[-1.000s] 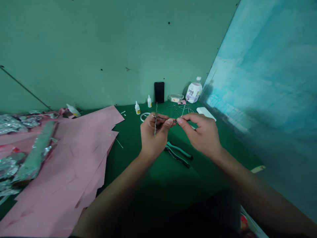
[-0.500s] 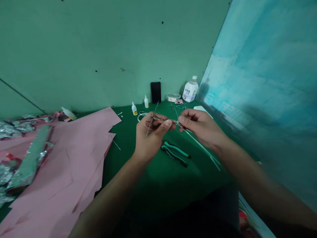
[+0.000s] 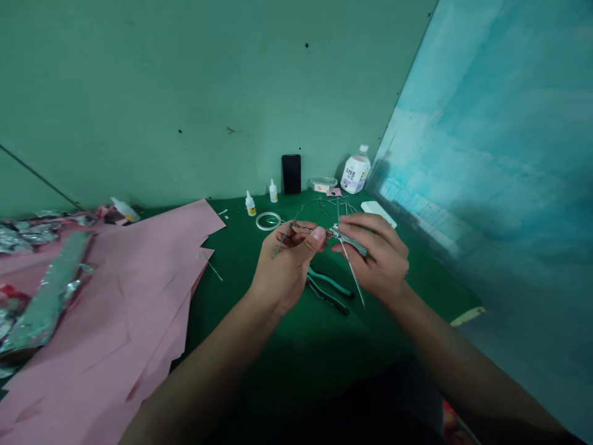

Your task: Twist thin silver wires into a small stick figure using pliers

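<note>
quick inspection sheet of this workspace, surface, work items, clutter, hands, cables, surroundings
Surface: green tabletop, a few white scraps near the back.
Work items: twisted wire and pale strands, in hand; pliers on the tabletop, partly hidden.
Clutter: pink sheets at left; phone upright, labelled bottle at the back.
Hands: left hand pinches the twisted wire; right hand has strands between thumb and fingers, firmness unclear.
Cables: nothing seen.
Surroundings: green wall behind, patchy blue wall at right.

Pliers [image 3: 332, 283], wire [image 3: 353, 275], pink sheets [image 3: 125, 290]; a craft workspace.
</note>
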Available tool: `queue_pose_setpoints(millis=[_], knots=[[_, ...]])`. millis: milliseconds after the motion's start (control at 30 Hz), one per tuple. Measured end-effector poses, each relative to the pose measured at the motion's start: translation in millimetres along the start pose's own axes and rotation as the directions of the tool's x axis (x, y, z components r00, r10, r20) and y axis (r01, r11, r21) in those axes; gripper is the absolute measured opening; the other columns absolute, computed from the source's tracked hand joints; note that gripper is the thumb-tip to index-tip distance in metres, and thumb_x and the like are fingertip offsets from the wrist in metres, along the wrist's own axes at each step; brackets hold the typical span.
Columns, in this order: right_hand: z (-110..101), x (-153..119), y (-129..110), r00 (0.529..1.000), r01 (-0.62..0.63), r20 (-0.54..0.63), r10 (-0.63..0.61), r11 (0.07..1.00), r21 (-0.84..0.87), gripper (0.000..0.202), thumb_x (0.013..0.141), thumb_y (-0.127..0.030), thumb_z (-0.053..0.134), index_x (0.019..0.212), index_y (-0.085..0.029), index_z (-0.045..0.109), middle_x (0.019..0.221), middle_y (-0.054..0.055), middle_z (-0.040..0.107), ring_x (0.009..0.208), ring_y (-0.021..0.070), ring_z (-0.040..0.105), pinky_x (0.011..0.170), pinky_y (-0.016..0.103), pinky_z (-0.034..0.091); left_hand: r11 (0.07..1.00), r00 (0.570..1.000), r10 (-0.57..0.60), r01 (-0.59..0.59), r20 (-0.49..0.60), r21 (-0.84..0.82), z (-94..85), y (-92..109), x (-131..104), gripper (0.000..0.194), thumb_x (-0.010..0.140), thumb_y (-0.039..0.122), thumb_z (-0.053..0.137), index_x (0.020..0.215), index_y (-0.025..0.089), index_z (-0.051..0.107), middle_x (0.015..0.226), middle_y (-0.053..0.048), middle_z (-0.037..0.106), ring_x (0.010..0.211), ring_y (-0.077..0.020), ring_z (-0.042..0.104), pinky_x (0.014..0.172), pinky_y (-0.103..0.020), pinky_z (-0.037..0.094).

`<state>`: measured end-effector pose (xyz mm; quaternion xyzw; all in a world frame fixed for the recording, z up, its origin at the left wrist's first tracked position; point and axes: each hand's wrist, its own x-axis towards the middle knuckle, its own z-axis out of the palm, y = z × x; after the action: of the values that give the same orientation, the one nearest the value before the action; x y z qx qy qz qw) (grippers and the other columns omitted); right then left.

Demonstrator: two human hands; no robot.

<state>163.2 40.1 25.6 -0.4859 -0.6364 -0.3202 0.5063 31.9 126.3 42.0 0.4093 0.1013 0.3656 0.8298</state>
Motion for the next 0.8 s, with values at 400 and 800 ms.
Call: queue_pose_setpoints(millis=[400,800], knots=[[2,0,-18,0.976,-0.212,-0.040,0.212,0.977,-0.001,0.010,0.086,-0.018,0.067,0.090,-0.026,0.071,0.082,0.003,0.073,0.075,0.0209,0.069,0.065,0.038,0.056,0.983,0.987,0.143,-0.133,-0.074,0.130,7.6,-1,-7,0.014,0.069,0.018,0.081,0.069,0.018,0.067,0.067,0.001,0.064,0.067,-0.0108,0.063,0.069,-0.025,0.055],[16,9,-36,0.558,-0.776,0.299,0.774,0.360,0.518,0.021,0.084,-0.033,0.067,0.068,-0.021,0.062,0.062,-0.001,0.057,0.055,0.0131,0.053,0.050,0.029,0.044,0.656,0.849,0.520,-0.470,0.099,0.591,-3.7,2,-4,0.005,0.081,0.018,0.074,0.078,0.020,0.071,0.080,-0.004,0.075,0.076,-0.0167,0.071,0.068,-0.028,0.057]])
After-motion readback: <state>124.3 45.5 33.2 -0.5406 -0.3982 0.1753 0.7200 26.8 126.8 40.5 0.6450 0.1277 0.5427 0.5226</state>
